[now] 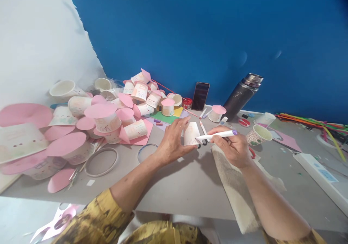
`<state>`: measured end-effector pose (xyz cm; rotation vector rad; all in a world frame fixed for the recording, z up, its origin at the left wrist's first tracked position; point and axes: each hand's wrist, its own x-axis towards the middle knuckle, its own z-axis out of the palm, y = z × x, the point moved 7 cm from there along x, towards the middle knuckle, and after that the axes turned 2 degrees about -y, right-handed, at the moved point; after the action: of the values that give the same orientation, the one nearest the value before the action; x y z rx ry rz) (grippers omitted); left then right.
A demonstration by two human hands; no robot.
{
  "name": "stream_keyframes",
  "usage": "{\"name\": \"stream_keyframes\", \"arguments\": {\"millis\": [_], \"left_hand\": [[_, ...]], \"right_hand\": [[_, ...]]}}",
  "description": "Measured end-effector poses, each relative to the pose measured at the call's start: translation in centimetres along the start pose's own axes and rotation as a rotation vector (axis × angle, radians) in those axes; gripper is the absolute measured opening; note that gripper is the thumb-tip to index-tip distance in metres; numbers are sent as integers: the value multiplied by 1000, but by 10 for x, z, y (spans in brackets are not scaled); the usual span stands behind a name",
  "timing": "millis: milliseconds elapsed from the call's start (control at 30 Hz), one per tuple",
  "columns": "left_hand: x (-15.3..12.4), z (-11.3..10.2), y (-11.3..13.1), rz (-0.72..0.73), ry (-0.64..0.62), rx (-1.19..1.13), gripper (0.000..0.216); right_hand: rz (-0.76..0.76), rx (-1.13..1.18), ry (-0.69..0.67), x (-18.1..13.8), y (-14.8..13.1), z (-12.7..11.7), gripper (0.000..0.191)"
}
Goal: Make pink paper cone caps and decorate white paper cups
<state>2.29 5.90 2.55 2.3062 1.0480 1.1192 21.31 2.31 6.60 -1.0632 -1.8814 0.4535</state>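
Observation:
Between the thumb and fingers of my left hand (174,139) is a white paper cup (191,132), held above the table with drawn lines on its side. My right hand (231,146) grips a white marker (217,135) with a purple end. The marker's tip is at the cup's lower right side; whether it touches cannot be made out. Just behind the cup lies another slim white marker (202,127). A small cup with a pink paper top (217,113) stands farther back. Below my right hand lies a beige cloth (233,186).
Many decorated cups with pink paper tops (102,117) crowd the left side. A phone (200,96) and a dark thermos (240,95) lean against the blue wall. Tape rolls (102,162) lie left of my forearm. A power strip (322,177) and a patterned cup (258,134) are on the right.

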Motion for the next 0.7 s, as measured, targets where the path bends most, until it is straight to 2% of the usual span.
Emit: {"name": "stream_keyframes", "arguments": {"millis": [133,367,533,700], "left_hand": [[0,1,2,-5,-10,22,95],[0,2,3,-6,-21,62,95],[1,2,6,-3,-11,162,90],[1,2,12,-1,-42,250,91]], "right_hand": [[0,3,-44,-1,1,5,24],[23,-7,-22,-1,2,4,24],[29,32,68,-3,6,-2,24],[23,51,-21,-5,4,9,23]]}}
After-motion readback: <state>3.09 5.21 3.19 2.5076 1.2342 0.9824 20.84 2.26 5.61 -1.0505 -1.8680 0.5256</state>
